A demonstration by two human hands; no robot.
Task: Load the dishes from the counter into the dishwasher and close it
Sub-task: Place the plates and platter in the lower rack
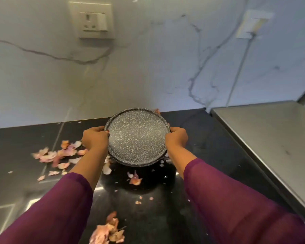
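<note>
Left hand clamped on the left rim of a dark speckled plate, thumb over the top edge, fingers curled underneath. Right hand clamped the same way on the right rim, directly opp. the left. Plate sits between the two hands, held up off the countertop & tilted so its flat face turns toward the camera; far rim higher than near rim. Looks like more than one plate stacked — a second rim shows along the bottom edge, but can't tell for sure. Both forearms reach fwd from the near edge, in purple sleeves.

Below the plate: black glossy countertop, w/ a dark shadow right under it. Pinkish onion skins scattered left of the left hand, a few scraps just under the plate's near rim, another pile close to the near edge betw. the arms.

Right side: a steel surface butts against the countertop's right edge. Behind, along the back edge, a white marble-look wall w/ a socket upper left & a second fitting upper right, blurred.
</note>
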